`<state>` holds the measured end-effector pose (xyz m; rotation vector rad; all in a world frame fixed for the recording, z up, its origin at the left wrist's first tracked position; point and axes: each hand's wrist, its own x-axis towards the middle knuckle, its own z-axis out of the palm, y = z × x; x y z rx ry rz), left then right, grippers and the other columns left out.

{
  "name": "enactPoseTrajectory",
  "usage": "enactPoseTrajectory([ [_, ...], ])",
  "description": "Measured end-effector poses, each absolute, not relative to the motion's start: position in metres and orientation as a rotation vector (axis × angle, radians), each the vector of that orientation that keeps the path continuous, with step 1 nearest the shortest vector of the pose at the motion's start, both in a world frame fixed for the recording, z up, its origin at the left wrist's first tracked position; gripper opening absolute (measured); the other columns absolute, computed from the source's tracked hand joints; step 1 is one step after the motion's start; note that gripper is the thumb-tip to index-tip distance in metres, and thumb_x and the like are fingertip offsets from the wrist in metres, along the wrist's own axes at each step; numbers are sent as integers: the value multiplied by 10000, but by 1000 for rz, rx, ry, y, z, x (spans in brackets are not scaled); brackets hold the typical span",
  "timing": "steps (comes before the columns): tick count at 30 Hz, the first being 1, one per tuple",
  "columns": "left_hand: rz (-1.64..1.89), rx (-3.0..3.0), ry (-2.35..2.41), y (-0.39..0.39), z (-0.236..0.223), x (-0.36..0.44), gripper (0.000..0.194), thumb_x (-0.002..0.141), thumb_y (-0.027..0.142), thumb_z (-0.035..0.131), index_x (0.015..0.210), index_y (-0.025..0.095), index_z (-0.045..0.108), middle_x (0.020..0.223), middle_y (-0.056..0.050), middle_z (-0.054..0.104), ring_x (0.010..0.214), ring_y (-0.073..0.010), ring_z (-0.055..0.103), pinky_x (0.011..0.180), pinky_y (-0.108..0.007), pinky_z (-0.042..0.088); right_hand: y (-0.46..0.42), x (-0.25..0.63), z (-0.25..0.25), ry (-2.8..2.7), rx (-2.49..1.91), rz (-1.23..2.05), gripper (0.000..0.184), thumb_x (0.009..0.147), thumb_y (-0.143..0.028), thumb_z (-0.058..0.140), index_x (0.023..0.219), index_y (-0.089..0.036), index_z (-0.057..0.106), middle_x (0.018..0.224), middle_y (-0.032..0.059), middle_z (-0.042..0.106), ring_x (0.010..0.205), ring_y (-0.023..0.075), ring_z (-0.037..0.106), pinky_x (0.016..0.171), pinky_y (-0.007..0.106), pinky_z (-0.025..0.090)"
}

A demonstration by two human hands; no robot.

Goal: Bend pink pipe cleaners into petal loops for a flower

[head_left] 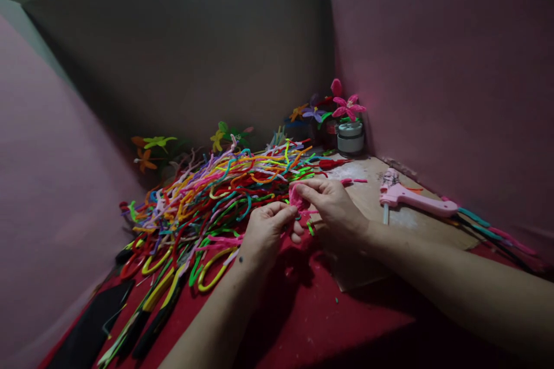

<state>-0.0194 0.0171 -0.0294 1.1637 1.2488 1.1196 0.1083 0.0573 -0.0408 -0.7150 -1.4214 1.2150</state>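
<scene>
Pinched between my two hands is a pink pipe-cleaner piece (296, 198), bent into a petal-like shape. My left hand (265, 232) is closed on its lower left side with thumb and forefinger. From the upper right, my right hand (332, 203) pinches the top of the piece, its fingers partly hiding it. A short bright green pipe cleaner (310, 228) shows just below the hands. Right behind and to the left of my hands spreads a large heap of many-coloured pipe cleaners (234, 184).
A pink glue gun (418, 200) lies on a board (367, 176) at the right. Pliers (158, 302) and yellow-handled scissors (216, 270) lie front left, near a dark flat object (90, 326). Pipe-cleaner flowers (348, 107) stand along the back, by a grey container (350, 138). Walls enclose the red surface.
</scene>
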Motion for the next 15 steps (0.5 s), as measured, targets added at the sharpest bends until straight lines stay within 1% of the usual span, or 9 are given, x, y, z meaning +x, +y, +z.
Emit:
enactPoseTrajectory([
  [4, 1141, 1234, 1257, 15, -28, -19, 185, 698, 273, 604, 613, 112, 573, 470, -14, 598, 384, -83, 505, 469, -206, 396, 59, 108, -45, -1402, -639, 1490, 156, 683, -290, 627, 694, -136, 611, 564, -13, 548, 497, 92, 499, 496, 225, 398],
  [7, 1143, 1279, 1296, 15, -30, -17, 196, 710, 270, 591, 593, 115, 566, 465, -12, 594, 377, -81, 501, 459, -204, 386, 59, 107, -50, -1369, -685, 1580, 203, 679, -324, 633, 643, -130, 586, 518, -5, 543, 441, 96, 502, 435, 219, 378],
  [11, 1109, 1274, 1334, 18, -33, -17, 214, 709, 297, 599, 605, 113, 568, 469, -13, 595, 376, -82, 504, 451, -197, 378, 59, 105, -52, -1367, -710, 1579, 303, 695, -416, 605, 605, -129, 567, 459, -4, 509, 403, 96, 476, 397, 213, 345],
  [13, 1100, 1278, 1335, 19, -33, -19, 218, 700, 311, 611, 624, 109, 575, 471, -12, 592, 380, -81, 502, 454, -196, 384, 60, 103, -52, -1385, -710, 1533, 311, 696, -431, 599, 628, -129, 572, 489, 2, 523, 425, 98, 479, 419, 220, 359],
  [15, 1175, 1301, 1357, 20, -31, -25, 213, 692, 315, 618, 648, 109, 582, 483, -7, 592, 396, -82, 505, 456, -192, 392, 60, 101, -52, -1396, -749, 1415, 283, 718, -409, 580, 673, -130, 581, 564, 8, 551, 478, 97, 489, 460, 221, 376],
])
